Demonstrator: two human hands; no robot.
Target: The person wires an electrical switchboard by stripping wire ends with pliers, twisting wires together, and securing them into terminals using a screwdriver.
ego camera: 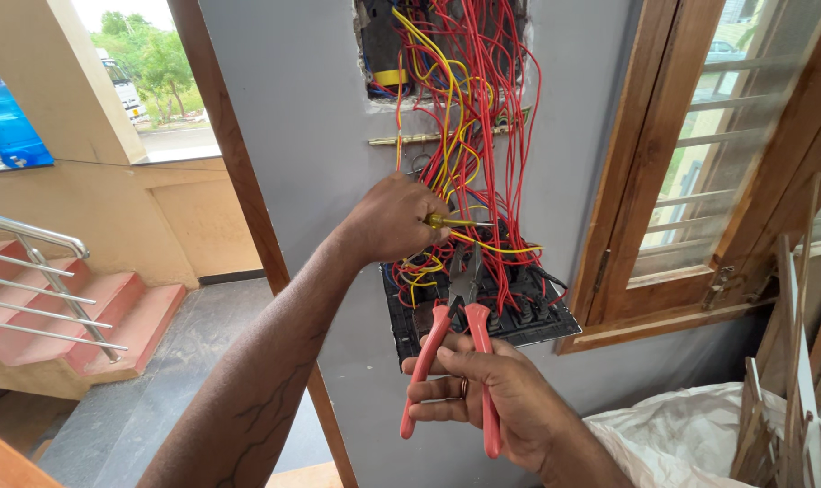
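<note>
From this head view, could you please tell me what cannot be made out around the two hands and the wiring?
- Pliers jaw tips: buried among red wires, so what they grip is unclear.
- Screwdriver: handle hidden inside the left hand; tip lost in wires.
- Wall box: top cut by the frame edge.
- Switch plate terminals: too small, covered by wires.
- Right hand palm: faces away.

Pliers (pixel 456 361) below wires (pixel 469 136) (window (pixel 700 181) right, stairs (pixel 58 307) left).

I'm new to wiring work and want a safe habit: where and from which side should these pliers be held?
Grip the pliers by the two red sleeved handles, from below, as the right hand does. The bare metal nose points up into the wires; the handles hang down, clear of them.
</note>
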